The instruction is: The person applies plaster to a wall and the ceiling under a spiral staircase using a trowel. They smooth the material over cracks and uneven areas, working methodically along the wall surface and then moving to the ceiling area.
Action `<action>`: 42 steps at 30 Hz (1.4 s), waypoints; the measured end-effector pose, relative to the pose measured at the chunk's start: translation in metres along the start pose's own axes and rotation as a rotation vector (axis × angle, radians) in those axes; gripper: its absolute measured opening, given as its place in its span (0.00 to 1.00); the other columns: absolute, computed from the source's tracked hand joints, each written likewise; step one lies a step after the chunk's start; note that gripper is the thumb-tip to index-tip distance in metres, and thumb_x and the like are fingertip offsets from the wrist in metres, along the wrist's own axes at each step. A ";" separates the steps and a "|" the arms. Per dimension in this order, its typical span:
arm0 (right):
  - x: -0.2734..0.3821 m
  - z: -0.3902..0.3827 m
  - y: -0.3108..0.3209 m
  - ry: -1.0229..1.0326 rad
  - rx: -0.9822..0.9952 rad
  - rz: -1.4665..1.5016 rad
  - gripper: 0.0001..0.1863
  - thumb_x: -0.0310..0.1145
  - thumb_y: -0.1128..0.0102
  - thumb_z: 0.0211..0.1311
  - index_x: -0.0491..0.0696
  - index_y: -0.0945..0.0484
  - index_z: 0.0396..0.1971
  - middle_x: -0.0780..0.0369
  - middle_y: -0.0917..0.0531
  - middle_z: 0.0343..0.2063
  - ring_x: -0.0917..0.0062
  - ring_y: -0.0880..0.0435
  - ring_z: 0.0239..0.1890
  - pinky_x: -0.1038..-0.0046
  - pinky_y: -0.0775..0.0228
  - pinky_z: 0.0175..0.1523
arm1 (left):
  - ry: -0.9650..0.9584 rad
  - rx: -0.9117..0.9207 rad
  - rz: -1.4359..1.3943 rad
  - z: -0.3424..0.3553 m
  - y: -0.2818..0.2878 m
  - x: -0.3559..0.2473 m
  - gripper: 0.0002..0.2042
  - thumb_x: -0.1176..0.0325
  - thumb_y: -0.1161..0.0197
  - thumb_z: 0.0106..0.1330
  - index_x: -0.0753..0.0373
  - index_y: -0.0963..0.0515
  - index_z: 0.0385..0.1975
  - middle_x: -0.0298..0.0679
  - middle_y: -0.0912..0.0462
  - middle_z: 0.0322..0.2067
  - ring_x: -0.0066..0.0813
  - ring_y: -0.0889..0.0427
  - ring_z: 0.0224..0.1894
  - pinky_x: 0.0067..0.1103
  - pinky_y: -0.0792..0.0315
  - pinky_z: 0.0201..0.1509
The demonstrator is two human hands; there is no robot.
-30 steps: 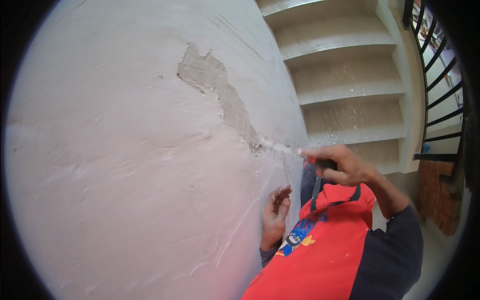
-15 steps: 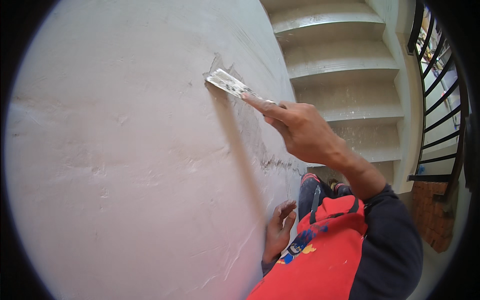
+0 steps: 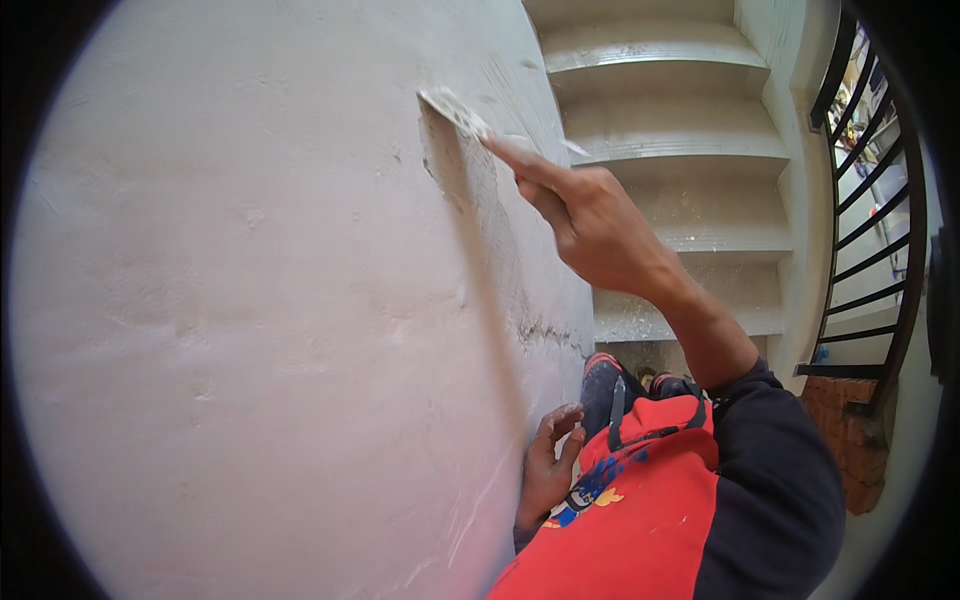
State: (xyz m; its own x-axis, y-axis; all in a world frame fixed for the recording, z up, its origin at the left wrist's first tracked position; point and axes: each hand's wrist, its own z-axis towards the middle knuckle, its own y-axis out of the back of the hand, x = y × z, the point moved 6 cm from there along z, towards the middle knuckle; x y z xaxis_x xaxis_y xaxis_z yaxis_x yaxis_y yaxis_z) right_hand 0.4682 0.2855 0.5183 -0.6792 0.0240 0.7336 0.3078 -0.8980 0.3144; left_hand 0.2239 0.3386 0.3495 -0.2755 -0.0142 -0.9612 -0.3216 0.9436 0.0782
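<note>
My right hand (image 3: 600, 220) grips a putty knife (image 3: 455, 112), index finger stretched along its pale, smeared blade. The blade's tip is at the wall (image 3: 250, 300), at the top of a rough grey patch (image 3: 490, 220). A long, blurred tan strip (image 3: 478, 270) runs from the tip down toward my left hand; whether it is a shadow or part of a tool I cannot tell. Low beside my body, close to the wall, my left hand (image 3: 548, 465) is loosely cupped, thumb apart from the fingers, with nothing visible in it.
Concrete steps (image 3: 670, 125) spattered with white rise to the right of the wall. Beyond them stands a dark metal railing (image 3: 868, 240), with reddish-brown brickwork (image 3: 845, 430) below it. A dark crack (image 3: 545, 332) crosses the wall near my legs.
My right hand and the putty knife have moved up along the wall, over the grey patch, and the tan strip has shifted with them. My left hand keeps its pose near my body.
</note>
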 end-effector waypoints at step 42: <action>-0.035 -0.039 -0.005 -0.356 0.174 0.041 0.21 0.31 0.53 0.64 0.54 0.32 0.59 0.48 0.22 0.23 0.58 0.24 0.21 0.61 0.33 0.31 | 0.024 0.012 0.018 0.005 -0.002 0.003 0.16 0.70 0.46 0.67 0.68 0.33 0.53 0.45 0.27 0.51 0.32 0.28 0.55 0.25 0.37 0.59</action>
State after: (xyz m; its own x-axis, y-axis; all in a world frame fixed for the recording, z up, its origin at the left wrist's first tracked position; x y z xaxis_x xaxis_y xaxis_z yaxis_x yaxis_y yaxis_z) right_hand 0.4648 0.2720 0.4671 -0.3999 0.1676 0.9011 0.4595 -0.8140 0.3553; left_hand 0.2281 0.3378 0.3447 -0.3025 -0.0047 -0.9531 -0.3051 0.9478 0.0921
